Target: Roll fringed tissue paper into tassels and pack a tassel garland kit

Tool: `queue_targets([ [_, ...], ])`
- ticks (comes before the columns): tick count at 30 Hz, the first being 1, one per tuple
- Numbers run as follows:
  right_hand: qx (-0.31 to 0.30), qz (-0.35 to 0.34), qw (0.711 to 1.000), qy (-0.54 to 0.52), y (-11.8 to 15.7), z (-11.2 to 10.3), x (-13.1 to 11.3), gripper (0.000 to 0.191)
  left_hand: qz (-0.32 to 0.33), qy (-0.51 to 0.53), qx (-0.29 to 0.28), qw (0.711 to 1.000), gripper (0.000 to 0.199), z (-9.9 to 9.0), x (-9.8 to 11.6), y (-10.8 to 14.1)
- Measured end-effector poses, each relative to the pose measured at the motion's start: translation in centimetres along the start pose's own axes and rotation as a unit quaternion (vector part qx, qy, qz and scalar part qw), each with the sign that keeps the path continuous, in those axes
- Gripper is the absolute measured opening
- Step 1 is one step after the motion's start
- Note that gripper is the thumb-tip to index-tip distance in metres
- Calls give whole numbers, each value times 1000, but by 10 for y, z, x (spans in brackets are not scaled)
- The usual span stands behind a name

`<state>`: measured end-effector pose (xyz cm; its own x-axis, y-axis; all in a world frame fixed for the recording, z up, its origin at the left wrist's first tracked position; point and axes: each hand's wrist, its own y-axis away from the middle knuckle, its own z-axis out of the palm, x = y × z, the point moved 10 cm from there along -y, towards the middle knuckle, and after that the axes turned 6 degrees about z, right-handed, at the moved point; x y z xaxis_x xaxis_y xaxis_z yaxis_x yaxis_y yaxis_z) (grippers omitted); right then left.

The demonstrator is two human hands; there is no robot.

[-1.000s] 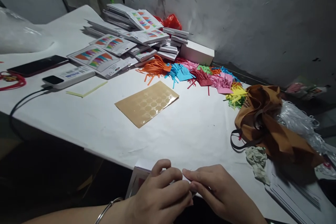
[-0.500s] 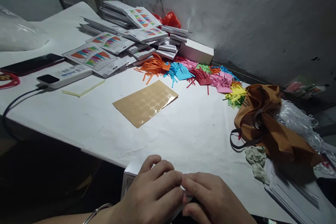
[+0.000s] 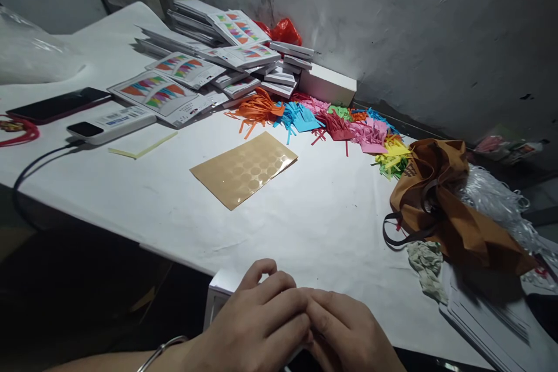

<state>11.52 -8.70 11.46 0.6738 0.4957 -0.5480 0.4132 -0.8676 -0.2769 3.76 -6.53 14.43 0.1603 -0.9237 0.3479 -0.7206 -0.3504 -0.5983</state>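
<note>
A white box [image 3: 222, 282], mostly covered by my hands, is at the near edge of the table. My left hand [image 3: 257, 325], with a metal bangle at the wrist, lies across it with curled fingers closed on it. My right hand [image 3: 351, 328] meets the left fingertips at the box's right part, its fingers bent and pressed together. What the fingertips do there is hidden. Beyond my hands lies a tan sheet of round clear stickers [image 3: 257, 171].
Printed flat packs [image 3: 152, 93] are piled at the back left, near a phone [image 3: 58, 106] and a cabled white device [image 3: 111, 124]. Coloured paper tassels [image 3: 335, 125] line the wall side. To the right sit a brown bag [image 3: 436, 203], crumpled cloth [image 3: 426, 267] and white sheets [image 3: 483, 314].
My right fingers have closed in further against the left fingertips, and the right thumb has gone out of sight. Both hands have stayed on the box; the view has shifted slightly.
</note>
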Motion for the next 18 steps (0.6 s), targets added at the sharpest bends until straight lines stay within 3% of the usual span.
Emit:
queue_targets([
  [5,87,-19,993,80,15,-6,6,45,32,-21,-6,999,25,-16,-16,8],
  [8,99,-5,994,50,18,-4,12,43,13,8,-45,999,25,-11,-27,17],
  [14,157,42,986,-32,19,2,21,40,3,-2,-25,1000,26,-16,-31,24],
  [18,213,99,969,-74,25,10,33,32,-30,31,-46,998,23,-20,-49,28],
])
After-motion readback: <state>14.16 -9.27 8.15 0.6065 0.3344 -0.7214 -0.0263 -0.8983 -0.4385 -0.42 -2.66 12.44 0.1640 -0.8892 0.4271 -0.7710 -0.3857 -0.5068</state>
